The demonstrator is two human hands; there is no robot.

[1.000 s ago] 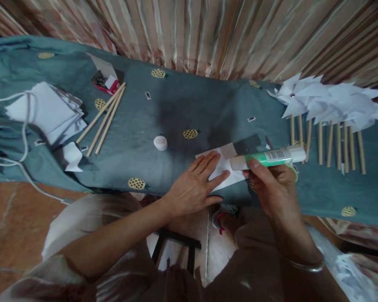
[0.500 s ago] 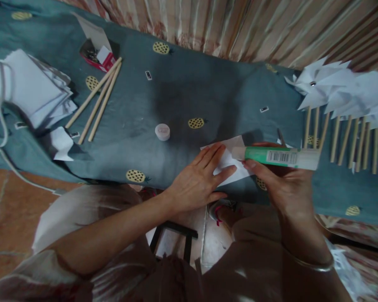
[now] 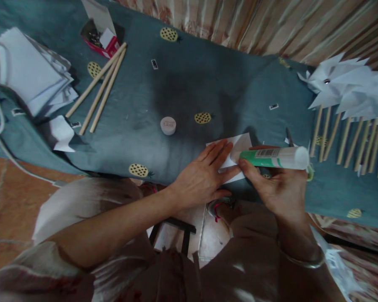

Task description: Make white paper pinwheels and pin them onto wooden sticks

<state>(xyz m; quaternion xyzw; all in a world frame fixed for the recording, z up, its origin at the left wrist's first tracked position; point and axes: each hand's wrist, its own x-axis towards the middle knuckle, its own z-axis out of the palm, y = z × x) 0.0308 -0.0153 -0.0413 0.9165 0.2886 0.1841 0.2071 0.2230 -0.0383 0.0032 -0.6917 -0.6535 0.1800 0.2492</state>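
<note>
Left grip [image 3: 208, 178] spread flat on a paper square [image 3: 241, 144] at the desk's [image 3: 182, 79] near edge. Right grip [image 3: 279, 191] pinching a green glue stick [image 3: 272, 157], tip over the paper, just beside the left fingertips [image 3: 228, 147].

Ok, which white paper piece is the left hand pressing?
The small sheet by the glue stick, under the left hand; the stack and folded scrap lie untouched, far left.

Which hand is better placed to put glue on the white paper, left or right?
Probably the right hand: it grips the glue stick, its tip at the white paper. The left hand lies flat on that paper, holding it down.
</note>
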